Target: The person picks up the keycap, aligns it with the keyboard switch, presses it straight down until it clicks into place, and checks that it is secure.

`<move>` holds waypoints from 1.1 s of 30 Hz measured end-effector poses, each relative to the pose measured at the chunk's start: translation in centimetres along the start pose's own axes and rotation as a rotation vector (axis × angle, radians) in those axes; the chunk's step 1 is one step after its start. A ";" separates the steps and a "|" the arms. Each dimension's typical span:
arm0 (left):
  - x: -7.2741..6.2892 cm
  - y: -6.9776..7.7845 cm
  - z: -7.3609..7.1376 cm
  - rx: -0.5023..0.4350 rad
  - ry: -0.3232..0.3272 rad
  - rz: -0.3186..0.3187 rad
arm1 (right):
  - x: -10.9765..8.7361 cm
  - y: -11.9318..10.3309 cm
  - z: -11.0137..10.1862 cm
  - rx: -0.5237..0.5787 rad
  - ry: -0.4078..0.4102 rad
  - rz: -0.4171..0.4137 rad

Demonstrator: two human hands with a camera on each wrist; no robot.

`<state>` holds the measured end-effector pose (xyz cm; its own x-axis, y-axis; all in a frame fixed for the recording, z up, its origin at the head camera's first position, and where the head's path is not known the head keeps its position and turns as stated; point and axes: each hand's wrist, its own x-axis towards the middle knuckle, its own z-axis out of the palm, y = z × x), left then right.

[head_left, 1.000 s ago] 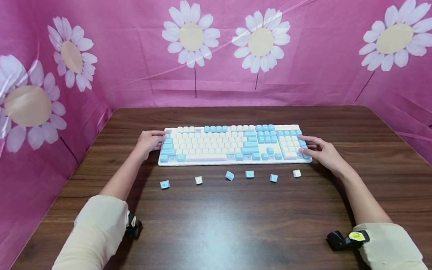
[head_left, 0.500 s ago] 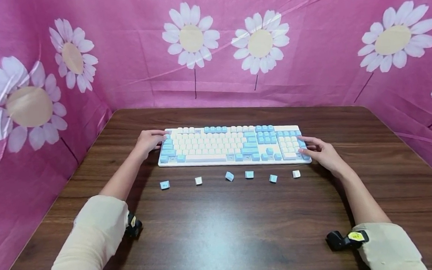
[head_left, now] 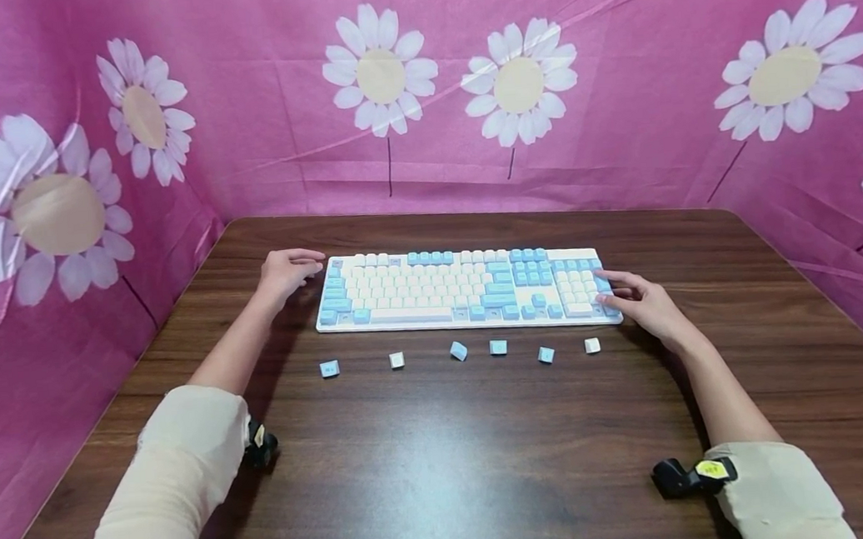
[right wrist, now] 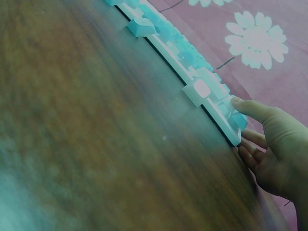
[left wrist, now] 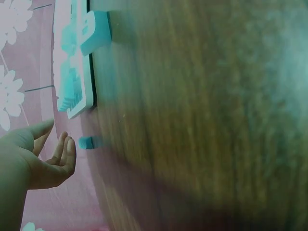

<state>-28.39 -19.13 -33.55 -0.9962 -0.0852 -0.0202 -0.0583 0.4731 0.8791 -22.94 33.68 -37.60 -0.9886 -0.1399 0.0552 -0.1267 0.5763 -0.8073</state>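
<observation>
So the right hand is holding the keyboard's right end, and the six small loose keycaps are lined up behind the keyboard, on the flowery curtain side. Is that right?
Not quite: the head view shows the six loose keycaps in front of the keyboard, on the person's side. The right hand is indeed holding its right end.

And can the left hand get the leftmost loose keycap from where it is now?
Probably yes. The left hand holds nothing, and past the left end of the keyboard, bare table leads to the leftmost loose keycap, which lies uncovered.
</observation>
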 end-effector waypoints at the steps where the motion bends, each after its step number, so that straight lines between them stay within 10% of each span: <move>1: 0.0 0.0 -0.2 0.010 0.011 -0.003 | 0.0 0.0 0.0 0.002 -0.002 0.002; 33: 2.3 -2.9 -0.8 0.444 -0.009 0.132 | 0.0 0.0 -0.1 0.017 -0.019 0.014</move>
<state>-30.46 -21.45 -35.79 -0.9973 0.0081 0.0726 0.0492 0.8092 0.5855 -22.93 33.73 -37.58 -0.9885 -0.1475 0.0333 -0.1118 0.5648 -0.8176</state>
